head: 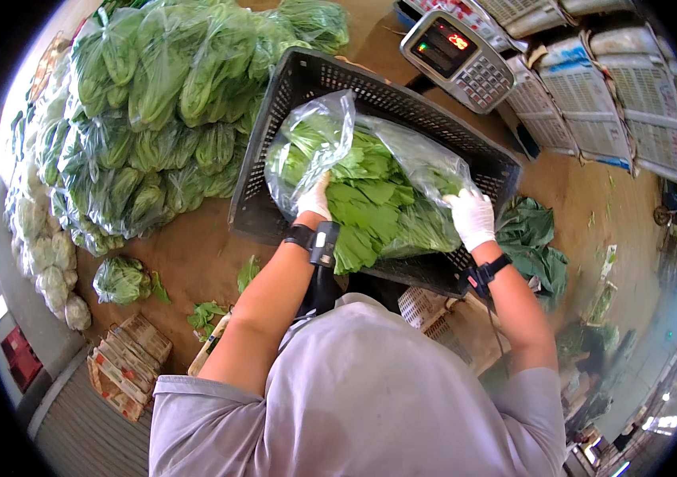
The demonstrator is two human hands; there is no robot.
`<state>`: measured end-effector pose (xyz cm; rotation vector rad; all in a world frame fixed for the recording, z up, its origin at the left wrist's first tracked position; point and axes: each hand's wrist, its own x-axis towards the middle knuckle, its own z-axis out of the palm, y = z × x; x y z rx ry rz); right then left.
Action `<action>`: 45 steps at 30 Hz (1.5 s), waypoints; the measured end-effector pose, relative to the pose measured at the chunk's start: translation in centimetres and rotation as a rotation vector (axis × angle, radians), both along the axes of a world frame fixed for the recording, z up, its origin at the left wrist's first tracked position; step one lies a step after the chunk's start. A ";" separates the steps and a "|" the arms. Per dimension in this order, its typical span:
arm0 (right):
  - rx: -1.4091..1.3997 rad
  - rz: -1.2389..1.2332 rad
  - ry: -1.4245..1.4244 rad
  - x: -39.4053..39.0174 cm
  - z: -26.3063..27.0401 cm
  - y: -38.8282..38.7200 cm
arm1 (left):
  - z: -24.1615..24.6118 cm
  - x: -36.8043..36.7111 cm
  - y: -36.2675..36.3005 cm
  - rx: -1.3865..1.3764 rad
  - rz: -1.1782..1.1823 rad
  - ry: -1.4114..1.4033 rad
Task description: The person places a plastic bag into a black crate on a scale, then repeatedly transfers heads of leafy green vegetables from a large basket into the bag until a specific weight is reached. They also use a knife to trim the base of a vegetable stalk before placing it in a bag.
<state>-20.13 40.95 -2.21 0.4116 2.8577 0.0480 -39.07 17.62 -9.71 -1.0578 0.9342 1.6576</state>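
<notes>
A clear plastic bag (401, 146) full of leafy greens (365, 200) lies in a black perforated plastic crate (255, 173). The leaves stick out of the bag's mouth towards me. My left hand (315, 200), in a white glove, grips the bag's edge at the left of the leaves; its fingertips are partly hidden by film and leaves. At the right of the leaves my right hand (470, 217), also in a white glove, pinches the bag's other edge. Behind the crate stands a digital scale display (457, 59) with lit figures and a keypad.
Bagged greens (159, 89) are piled high at the left, beside pale bagged vegetables (46, 250). One bagged bundle (120, 280) and loose leaves (204, 316) lie on the floor. Flattened crates (129, 364) are at lower left, stacked white crates (618, 101) at upper right, dark green sheeting (529, 238) right of the crate.
</notes>
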 end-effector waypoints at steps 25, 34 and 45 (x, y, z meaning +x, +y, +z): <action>-0.054 -0.355 0.716 6.8 15.9 -3.5 | 8.0 -5.4 -9.2 -0.313 -0.462 1.136; -0.527 0.025 -0.037 -11.3 2.2 -18.0 | 14.9 -3.7 -9.0 -1.123 -1.124 1.972; -0.176 0.644 -0.299 -14.3 -3.7 -12.9 | 7.7 -2.4 -11.0 -0.144 -0.447 1.048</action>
